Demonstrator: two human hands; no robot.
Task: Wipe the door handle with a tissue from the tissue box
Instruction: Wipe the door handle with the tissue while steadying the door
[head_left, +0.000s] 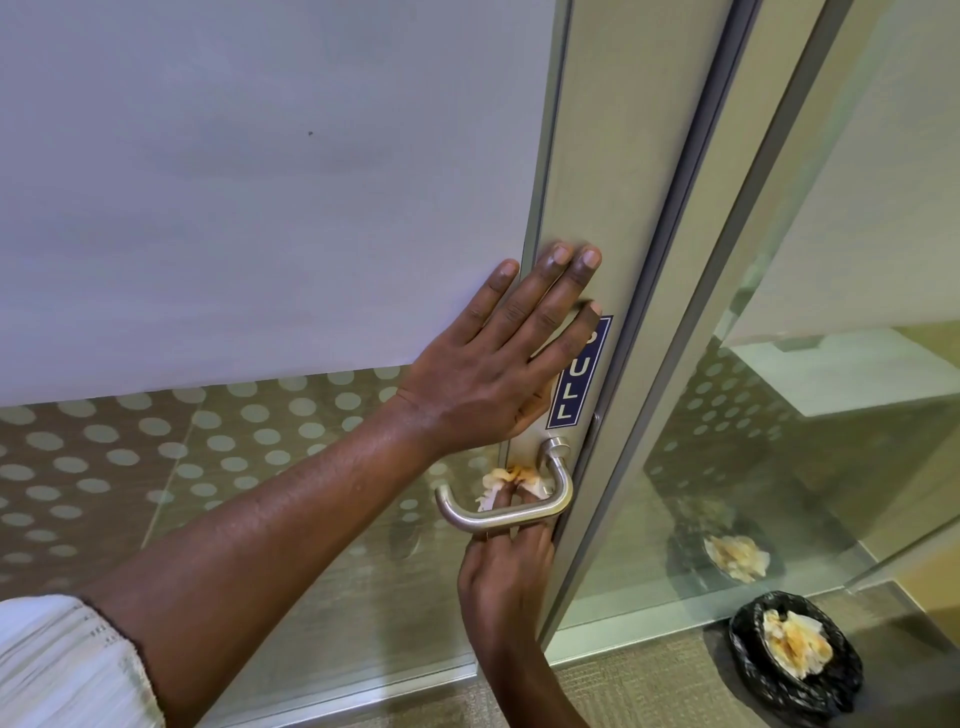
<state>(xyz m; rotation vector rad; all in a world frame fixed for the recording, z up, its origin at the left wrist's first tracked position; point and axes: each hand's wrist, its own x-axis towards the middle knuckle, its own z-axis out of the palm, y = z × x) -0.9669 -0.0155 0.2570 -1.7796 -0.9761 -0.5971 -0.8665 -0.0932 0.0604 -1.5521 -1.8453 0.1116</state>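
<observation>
Head view: left hand (483, 364) flat, fingers spread on door; right hand (506, 564) pinches stained white tissue (506, 480) behind brushed-steel lever handle (511, 512). Wiping underway; next likely sweep along bar.

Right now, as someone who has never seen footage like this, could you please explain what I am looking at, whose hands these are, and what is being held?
There is no machine here: a person wears a camera on the head, so the single picture looks forward and down at that person's own two bare hands.

The left hand lies flat and open against the door frame, partly covering a blue PULL sign.

The right hand reaches up from below behind the metal door handle, its fingers pinching a crumpled tissue with orange-brown stains against the door.

On the floor to the right stands a small bin lined with a black bag, holding more stained tissues. The same bin is mirrored in the glass panel. No tissue box is in view.
</observation>
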